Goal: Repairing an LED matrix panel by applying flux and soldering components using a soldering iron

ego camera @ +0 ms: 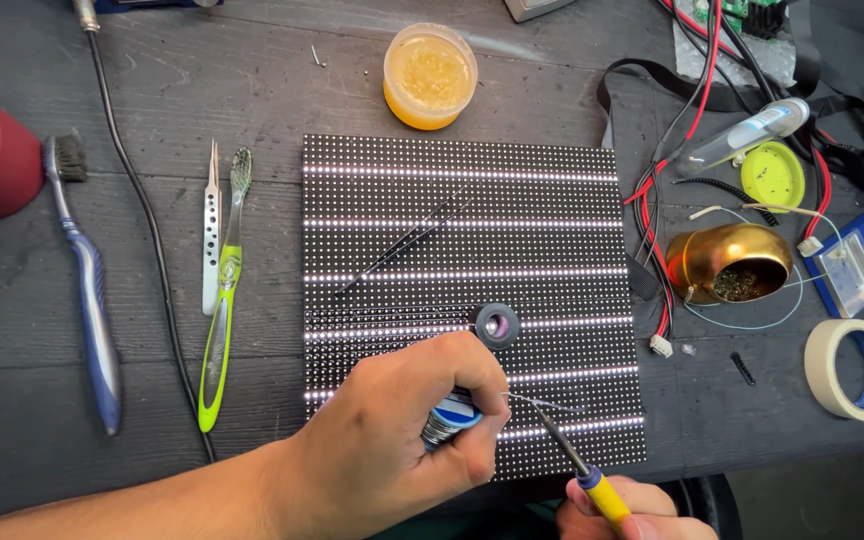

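— Two hands are at work over the LED panel [472, 250], which lies flat on the dark wooden table [252, 80] with several of its rows lit white.

— What is the left hand [392, 440] doing?

— It is closed around a small spool of solder wire [449, 418], and a thin strand of solder [542, 403] runs out from it to the right, just above the panel's lower right part.

— And the right hand [617, 510]?

— Only part of it shows at the bottom edge. Its fingers are wrapped around the yellow-handled soldering iron [582, 470], whose dark tip slants up and left to meet the end of the solder strand over the panel.

— Anything else on the panel?

— A small round loupe [497, 326] sits just above the left hand's knuckles, and black tweezers [402, 245] lie diagonally across the upper half.

— What lies around it?

— To the left, silver tweezers [212, 230] beside a green toothbrush [222, 300], and farther left a blue toothbrush [87, 290]. Above the panel stands an open yellow tub of flux [430, 75]. To the right there is a gold-coloured tip cleaner [734, 262] holding brass wool, a bundle of red and black wires [662, 200], and near the table's edge a roll of masking tape [852, 368].
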